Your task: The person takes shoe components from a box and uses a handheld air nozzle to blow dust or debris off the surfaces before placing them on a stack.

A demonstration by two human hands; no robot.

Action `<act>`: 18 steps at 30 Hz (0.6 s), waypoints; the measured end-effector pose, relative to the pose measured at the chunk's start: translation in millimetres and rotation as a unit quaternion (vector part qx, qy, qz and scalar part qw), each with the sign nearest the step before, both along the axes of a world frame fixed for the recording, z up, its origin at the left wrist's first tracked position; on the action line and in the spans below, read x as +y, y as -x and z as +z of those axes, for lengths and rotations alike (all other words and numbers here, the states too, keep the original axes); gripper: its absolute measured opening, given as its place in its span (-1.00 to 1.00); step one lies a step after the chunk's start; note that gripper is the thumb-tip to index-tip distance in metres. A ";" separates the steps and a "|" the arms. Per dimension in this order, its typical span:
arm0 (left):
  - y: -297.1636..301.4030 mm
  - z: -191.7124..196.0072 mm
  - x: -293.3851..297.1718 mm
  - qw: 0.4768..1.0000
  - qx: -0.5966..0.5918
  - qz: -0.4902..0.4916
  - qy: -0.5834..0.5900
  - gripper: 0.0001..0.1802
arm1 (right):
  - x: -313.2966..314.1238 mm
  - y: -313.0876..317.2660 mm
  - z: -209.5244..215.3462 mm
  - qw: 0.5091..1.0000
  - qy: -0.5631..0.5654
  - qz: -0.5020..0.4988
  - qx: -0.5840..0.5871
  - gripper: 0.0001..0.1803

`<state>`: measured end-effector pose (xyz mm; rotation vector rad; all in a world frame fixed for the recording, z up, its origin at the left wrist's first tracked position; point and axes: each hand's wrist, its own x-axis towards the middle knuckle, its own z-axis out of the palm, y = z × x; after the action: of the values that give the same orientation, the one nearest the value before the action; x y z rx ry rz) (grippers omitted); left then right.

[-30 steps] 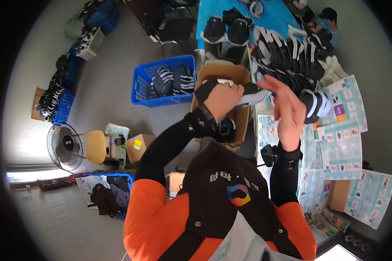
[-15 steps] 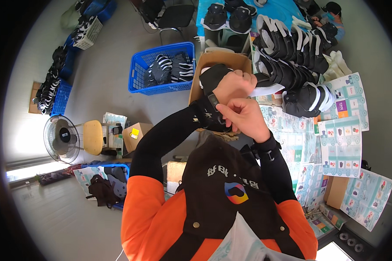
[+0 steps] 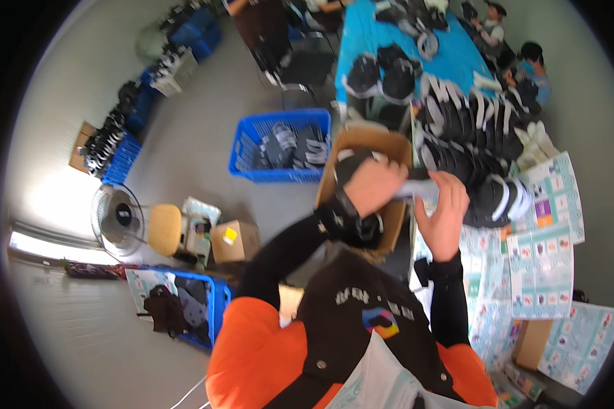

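A black shoe with a white sole edge (image 3: 416,188) lies across the cardboard box (image 3: 397,235) in front of me, blurred by motion. My left hand (image 3: 375,185) is closed over its middle, fingers wrapped round it. At the shoe's right end my right hand (image 3: 446,217) has its thumb and fingers about the white edge. A dark band circles my left wrist. Inside the box, below my left hand, more black shoe parts (image 3: 370,232) show. The underside of the held shoe is hidden.
Rows of black-and-white shoes (image 3: 450,150) line the right table. Shoe parts fill a blue basket (image 3: 280,176) left of the box. A fan (image 3: 119,215), a wooden stool (image 3: 164,228) and a small carton (image 3: 235,242) stand farther left. People (image 3: 488,34) sit by the blue-covered table (image 3: 450,48).
My right hand has left my left wrist and moved right to the shoe's white edge. My left hand stays on the shoe. The whole view has shifted, showing more of the far table.
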<state>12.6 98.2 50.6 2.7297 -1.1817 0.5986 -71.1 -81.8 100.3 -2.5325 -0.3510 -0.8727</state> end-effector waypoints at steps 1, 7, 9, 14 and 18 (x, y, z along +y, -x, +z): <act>5.6 0.8 -5.8 1.000 0.001 -0.019 0.014 -0.75 | -6.5 1.1 -2.8 0.997 0.066 0.000 0.030 -0.21; 26.0 -24.3 -24.4 0.997 0.021 -0.044 0.058 -0.89 | -34.5 -14.0 -68.2 0.983 0.130 -0.002 0.132 -0.67; 28.7 -24.4 -16.3 0.994 0.061 -0.039 0.087 -0.73 | -45.8 -12.0 -76.4 0.986 0.102 0.001 0.134 -0.71; 26.2 -8.9 51.0 0.945 0.065 0.093 0.306 0.05 | -85.2 3.5 -93.7 0.976 -0.112 -0.074 0.174 -0.79; 28.5 -42.5 48.7 0.716 0.447 0.014 0.536 -0.15 | -74.4 9.7 -93.1 0.961 -0.236 -0.042 0.137 -0.79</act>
<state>-15.9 146.9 8.1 1.5817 -0.3047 -0.1151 -80.8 -156.2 7.2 -2.1872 0.0516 -0.5418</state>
